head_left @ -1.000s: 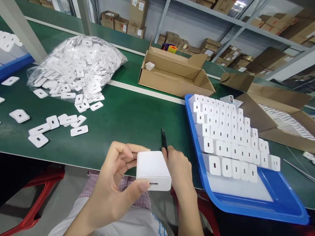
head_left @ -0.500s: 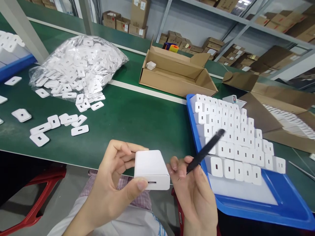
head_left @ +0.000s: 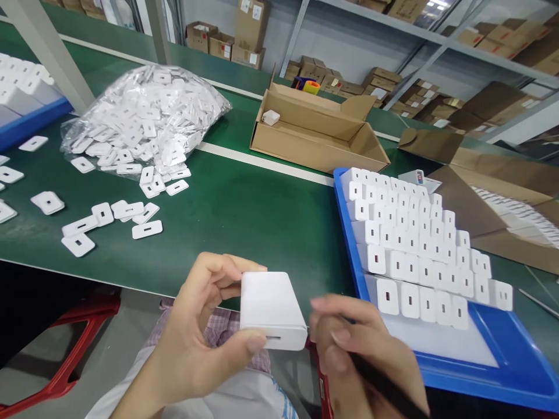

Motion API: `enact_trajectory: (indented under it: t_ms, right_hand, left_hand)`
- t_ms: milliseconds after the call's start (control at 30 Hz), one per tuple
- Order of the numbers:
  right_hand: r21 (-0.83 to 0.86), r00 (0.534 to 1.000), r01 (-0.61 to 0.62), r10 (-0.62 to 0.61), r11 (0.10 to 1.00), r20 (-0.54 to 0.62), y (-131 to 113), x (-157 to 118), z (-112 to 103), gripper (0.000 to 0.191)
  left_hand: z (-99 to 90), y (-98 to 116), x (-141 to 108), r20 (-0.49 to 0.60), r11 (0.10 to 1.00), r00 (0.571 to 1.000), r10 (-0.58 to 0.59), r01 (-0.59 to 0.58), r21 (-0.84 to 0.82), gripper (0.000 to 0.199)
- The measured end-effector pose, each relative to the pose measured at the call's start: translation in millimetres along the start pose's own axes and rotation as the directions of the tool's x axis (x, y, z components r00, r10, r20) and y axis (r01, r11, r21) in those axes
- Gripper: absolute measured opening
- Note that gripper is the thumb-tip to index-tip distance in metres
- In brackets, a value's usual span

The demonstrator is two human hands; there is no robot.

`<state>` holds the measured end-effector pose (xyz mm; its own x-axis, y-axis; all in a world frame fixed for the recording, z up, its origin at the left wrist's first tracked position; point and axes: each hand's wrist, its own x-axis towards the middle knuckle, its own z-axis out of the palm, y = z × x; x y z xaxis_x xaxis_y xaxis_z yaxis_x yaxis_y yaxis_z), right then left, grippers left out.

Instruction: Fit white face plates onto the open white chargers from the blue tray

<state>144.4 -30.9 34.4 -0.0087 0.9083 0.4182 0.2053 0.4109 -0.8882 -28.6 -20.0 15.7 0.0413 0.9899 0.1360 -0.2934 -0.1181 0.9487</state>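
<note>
- Our bare left hand (head_left: 192,331) and bare right hand (head_left: 360,349)
- A soft pink-and-white checked cloth garment (head_left: 222,329) below our hands
- A loose white fabric garment (head_left: 192,396) with a pale blue printed pattern near its edge (head_left: 283,401)

The right hand (head_left: 362,349) has dropped from beside the blue tray (head_left: 515,361) to low in the view, just right of the white power adapter (head_left: 273,311), with its fingers curled and reaching toward that adapter's right end. The black pen-shaped tool (head_left: 386,387) has swung round with it: where it slanted up over the tray half a second ago, it now runs down and to the right from the hand, out past the bottom edge of the view.
</note>
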Motion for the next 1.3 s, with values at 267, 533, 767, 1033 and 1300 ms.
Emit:
enact_trajectory:
  t_ms: [267,533,767,1033,1300]
  right_hand:
    - [-0.294,0.936,0.324,-0.258,0.899,0.242,14,4,2,0.034]
    - [-0.178,0.99,0.054,-0.03,0.983,0.136,6,5,13,0.024]
    - [-0.105,0.982,0.019,0.001,0.994,0.187,-4,8,9,0.022]
    - [-0.329,0.981,0.134,-0.077,0.935,0.178,-8,7,4,0.024]
    - [-0.252,0.99,0.103,-0.076,0.962,0.116,-15,15,9,0.015]
  left_hand:
    - [-1.8,1,-1,0.129,0.961,0.953,-0.275,0.273,0.03,0.028]
    - [-10.2,2,8,0.251,0.887,0.872,-0.42,0.335,0.318,0.039]
    - [-3.8,0,7,0.284,0.941,0.925,-0.253,0.167,0.293,0.007]
    - [-1.3,1,5,0.289,0.945,0.913,-0.289,0.223,0.241,0.007]
    - [-5.8,0,5,0.306,0.924,0.885,-0.35,0.273,0.267,0.014]
